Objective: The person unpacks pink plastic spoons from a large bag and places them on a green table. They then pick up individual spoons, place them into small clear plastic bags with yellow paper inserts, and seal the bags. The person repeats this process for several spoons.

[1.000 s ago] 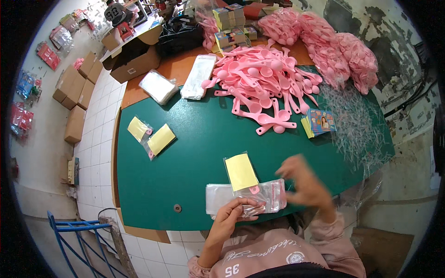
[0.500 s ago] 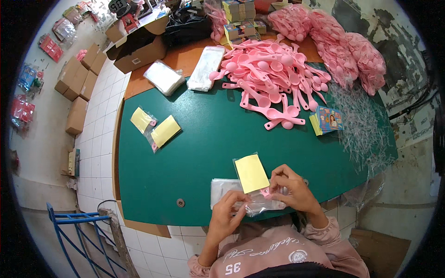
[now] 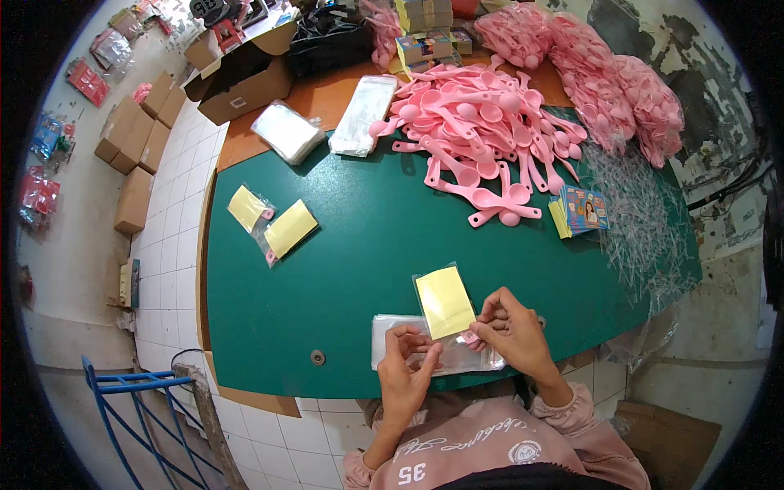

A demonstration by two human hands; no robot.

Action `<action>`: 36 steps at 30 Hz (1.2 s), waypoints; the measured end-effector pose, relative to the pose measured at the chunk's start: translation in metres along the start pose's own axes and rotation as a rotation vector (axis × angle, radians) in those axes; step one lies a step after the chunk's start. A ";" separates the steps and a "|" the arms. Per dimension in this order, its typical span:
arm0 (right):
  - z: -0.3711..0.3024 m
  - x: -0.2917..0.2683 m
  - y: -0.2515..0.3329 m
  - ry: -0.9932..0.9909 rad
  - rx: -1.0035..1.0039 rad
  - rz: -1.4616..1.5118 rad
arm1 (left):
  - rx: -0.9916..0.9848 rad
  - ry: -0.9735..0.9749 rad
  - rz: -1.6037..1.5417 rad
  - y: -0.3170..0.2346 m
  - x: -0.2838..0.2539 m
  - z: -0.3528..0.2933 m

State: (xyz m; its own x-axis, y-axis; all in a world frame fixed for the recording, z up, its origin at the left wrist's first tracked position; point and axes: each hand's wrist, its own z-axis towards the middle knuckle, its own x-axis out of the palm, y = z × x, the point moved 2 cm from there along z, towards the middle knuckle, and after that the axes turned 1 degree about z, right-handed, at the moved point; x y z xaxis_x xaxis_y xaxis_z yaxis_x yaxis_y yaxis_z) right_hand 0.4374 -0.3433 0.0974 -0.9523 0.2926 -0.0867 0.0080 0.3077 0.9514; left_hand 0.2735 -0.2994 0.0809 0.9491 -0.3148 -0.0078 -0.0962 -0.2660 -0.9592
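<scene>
A clear plastic bag holding a yellow card and a pink spoon lies near the table's front edge. Only the spoon's pink handle end shows below the card. At that lower right corner, my right hand pinches the bag between thumb and fingers. My left hand has its fingers curled at the bag's lower left edge, its thumb against the film. Beneath both hands lies a stack of flat clear bags. Two filled bags with yellow cards rest at the left of the table.
A heap of pink spoons covers the back of the green table. Printed cards are stacked at right beside a tangle of clear plastic strips. Packs of clear bags and an open carton stand behind.
The loose lower end of the bag no longer sticks out between my hands. My left hand has turned more upright, and my right fingers have shifted slightly at the spoon handle.
</scene>
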 end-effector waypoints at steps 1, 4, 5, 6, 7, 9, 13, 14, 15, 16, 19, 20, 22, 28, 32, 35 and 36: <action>0.000 0.001 0.000 0.002 0.001 0.001 | -0.002 -0.002 0.001 0.001 -0.001 0.000; 0.000 0.002 -0.001 0.029 0.018 0.050 | 0.011 0.015 0.045 0.002 -0.003 0.001; 0.000 0.002 0.001 0.028 -0.002 0.020 | 0.009 0.057 0.099 0.002 -0.004 0.002; 0.000 0.002 0.002 0.027 -0.022 -0.010 | 0.007 0.101 0.153 0.001 -0.003 0.003; 0.000 0.002 0.005 0.026 -0.022 -0.009 | 0.008 0.102 0.154 0.000 -0.003 0.003; 0.000 0.001 0.010 0.034 0.022 -0.057 | 0.016 0.113 0.168 -0.006 -0.002 0.004; 0.022 -0.016 0.021 0.012 -0.330 -0.547 | 0.163 0.086 0.304 -0.013 -0.029 0.018; 0.033 -0.026 0.023 -0.114 -0.422 -0.639 | 0.219 0.049 0.390 -0.025 -0.038 0.026; 0.047 -0.038 0.023 -0.279 -0.486 -0.760 | 0.278 -0.004 0.381 -0.028 -0.050 0.034; 0.061 -0.050 0.020 -0.452 -0.548 -0.877 | 0.309 -0.066 0.409 -0.026 -0.065 0.047; 0.091 -0.077 0.002 -0.569 -0.483 -1.253 | 0.467 -0.480 0.763 -0.036 -0.091 0.065; 0.094 -0.080 -0.002 -0.571 -0.484 -1.255 | 0.469 -0.480 0.761 -0.039 -0.086 0.066; 0.096 -0.087 -0.009 -0.534 -0.375 -1.202 | 0.667 -0.466 1.222 -0.049 -0.059 0.061; 0.065 -0.089 0.027 -0.488 -0.428 -0.592 | 0.767 0.483 0.946 -0.032 0.016 0.052; 0.037 -0.076 0.026 -0.469 -0.380 -0.436 | 0.719 0.634 1.002 -0.027 0.020 0.063; 0.015 -0.070 0.028 -0.478 -0.480 -0.282 | 0.744 0.629 0.955 -0.028 0.024 0.064; 0.008 -0.072 0.027 -0.436 -0.461 -0.112 | 0.810 0.581 0.929 -0.030 0.025 0.063</action>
State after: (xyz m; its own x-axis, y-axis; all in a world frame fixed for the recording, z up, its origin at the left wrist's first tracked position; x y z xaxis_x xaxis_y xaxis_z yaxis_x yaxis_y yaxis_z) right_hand 0.5085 -0.3486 0.1273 -0.7275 0.6524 -0.2125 -0.3086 -0.0345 0.9506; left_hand 0.3190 -0.2415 0.0916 0.3501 -0.4718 -0.8092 -0.2319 0.7933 -0.5629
